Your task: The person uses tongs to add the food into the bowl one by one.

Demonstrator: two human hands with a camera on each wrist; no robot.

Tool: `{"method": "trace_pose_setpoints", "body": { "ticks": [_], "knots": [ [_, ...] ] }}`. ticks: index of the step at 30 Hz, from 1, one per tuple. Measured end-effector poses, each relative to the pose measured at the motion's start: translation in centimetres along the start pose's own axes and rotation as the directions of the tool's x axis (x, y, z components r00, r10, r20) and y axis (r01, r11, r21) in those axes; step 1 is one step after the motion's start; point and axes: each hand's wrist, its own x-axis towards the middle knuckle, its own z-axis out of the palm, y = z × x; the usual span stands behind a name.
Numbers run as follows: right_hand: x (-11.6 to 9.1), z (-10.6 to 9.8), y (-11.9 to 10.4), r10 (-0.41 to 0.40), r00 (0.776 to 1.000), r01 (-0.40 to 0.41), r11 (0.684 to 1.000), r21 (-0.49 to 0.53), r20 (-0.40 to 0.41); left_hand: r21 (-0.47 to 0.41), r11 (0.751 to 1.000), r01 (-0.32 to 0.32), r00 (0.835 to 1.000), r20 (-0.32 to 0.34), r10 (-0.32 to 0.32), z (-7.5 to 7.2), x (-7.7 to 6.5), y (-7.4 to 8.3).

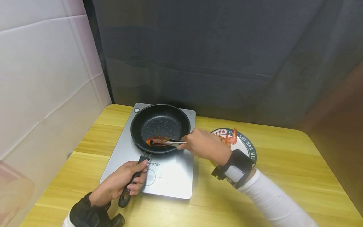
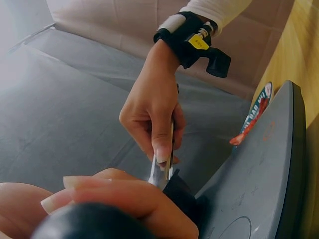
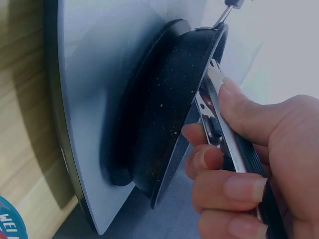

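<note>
A black frying pan (image 1: 161, 124) with pale speckles sits on a silver induction cooktop (image 1: 173, 186). My left hand (image 1: 120, 179) grips its black handle (image 1: 124, 198), fingers curled around it. My right hand (image 1: 205, 146) holds metal tongs (image 1: 173, 142), their far end inside the pan near its front rim. An orange-red piece (image 1: 148, 142) shows at the tongs' tips; its kind is too small to tell. In the right wrist view, thumb and fingers squeeze the tongs (image 3: 234, 144) beside the pan wall (image 3: 164, 109), which hides the tips.
Right of the cooktop, a round plate (image 1: 251, 154) with a green lettered rim carries cooked shrimp (image 1: 233, 138), partly covered by my right forearm. The wooden table (image 1: 286, 164) is bounded by a dark cloth (image 1: 227, 63) behind and a white cloth (image 1: 48, 78) at left.
</note>
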Motion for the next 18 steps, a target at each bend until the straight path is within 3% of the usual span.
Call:
{"method": "trace_pose_setpoints", "body": {
  "ticks": [4,18],
  "knots": [
    [0.02,0.23,-0.08,0.019,1.0,-0.019,1.0,0.021,0.0,0.002,1.0,-0.004,1.0,0.004,0.004,-0.05,-0.01,-0.08],
    [-0.16,0.38,0.23,0.082,0.997,-0.081,0.995,-0.063,0.012,-0.001,1.0,-0.014,1.0,0.015,0.014,-0.1,-0.06,-0.11]
  ]
}}
